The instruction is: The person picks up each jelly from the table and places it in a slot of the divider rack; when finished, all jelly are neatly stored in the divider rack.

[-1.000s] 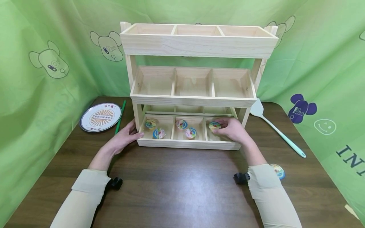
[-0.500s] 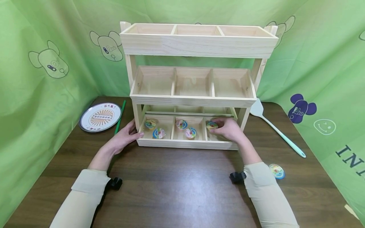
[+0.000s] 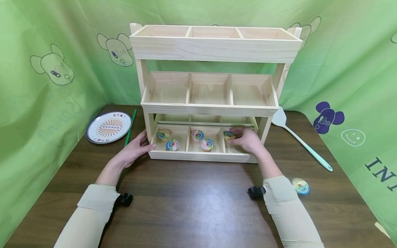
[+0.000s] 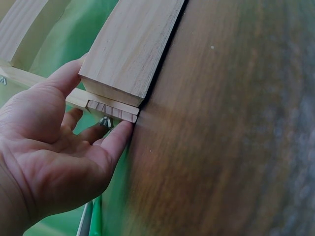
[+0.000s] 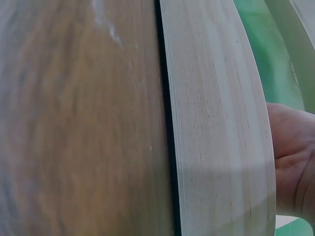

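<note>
A three-tier wooden rack (image 3: 214, 110) stands on the table, each tier split into three compartments. My right hand (image 3: 247, 139) reaches into the bottom tier's right compartment and pinches a small jelly cup (image 3: 229, 136) near the divider. In the right wrist view the rack's front board (image 5: 221, 123) hides the fingers and the cup. My left hand (image 4: 59, 152) holds the rack's lower left corner, thumb at the front board and fingers about the post. Two jelly cups (image 3: 172, 145) lie in the bottom left compartment, and two more jelly cups (image 3: 207, 144) in the middle one.
Another jelly cup (image 3: 301, 186) lies on the table (image 3: 192, 203) by the right sleeve. A pale green fly swatter (image 3: 305, 144) lies to the rack's right. On the left are a white patterned plate (image 3: 108, 127) and a green stick (image 3: 131, 127). Green curtains (image 3: 46, 103) surround the table.
My right hand has moved slightly left with the jelly cup, closer to the divider. The right forearm shifted left too, uncovering the cup on the table. My left hand has stayed put.
</note>
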`<control>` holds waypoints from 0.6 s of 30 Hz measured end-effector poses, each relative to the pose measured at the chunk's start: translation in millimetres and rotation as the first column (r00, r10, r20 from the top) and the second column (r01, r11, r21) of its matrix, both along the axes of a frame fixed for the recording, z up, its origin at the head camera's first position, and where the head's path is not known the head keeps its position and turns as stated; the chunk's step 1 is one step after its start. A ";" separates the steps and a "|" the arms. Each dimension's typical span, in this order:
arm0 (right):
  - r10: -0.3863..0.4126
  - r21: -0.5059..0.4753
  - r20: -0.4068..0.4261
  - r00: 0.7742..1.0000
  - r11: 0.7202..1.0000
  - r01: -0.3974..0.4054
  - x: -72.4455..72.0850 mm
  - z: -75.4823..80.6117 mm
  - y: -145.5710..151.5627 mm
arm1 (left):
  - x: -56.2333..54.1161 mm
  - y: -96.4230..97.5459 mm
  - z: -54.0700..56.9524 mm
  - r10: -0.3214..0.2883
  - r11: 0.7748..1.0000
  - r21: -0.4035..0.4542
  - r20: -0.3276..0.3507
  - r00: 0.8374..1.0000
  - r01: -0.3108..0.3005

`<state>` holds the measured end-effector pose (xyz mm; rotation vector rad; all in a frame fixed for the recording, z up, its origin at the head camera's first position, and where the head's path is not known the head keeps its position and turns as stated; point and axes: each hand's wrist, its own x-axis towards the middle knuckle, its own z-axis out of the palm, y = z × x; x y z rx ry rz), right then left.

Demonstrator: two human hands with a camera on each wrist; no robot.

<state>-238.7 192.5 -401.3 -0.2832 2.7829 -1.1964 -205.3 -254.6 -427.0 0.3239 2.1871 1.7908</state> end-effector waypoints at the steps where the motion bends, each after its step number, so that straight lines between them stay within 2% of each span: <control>1: -0.006 -0.004 0.000 1.000 1.000 0.006 -0.1 -0.2 -0.4 | 0.3 -0.2 0.0 0.005 1.000 -0.001 0.003 1.000 -0.005; 5: -0.035 -0.013 0.001 0.999 0.999 0.035 0.1 -0.9 -1.1 | 0.5 -0.5 -0.4 0.003 1.000 -0.005 0.000 1.000 -0.003; 18: -0.030 0.022 -0.032 0.999 0.999 0.031 5.0 7.3 2.4 | -0.9 -1.2 -2.1 0.011 1.000 0.002 0.025 1.000 -0.011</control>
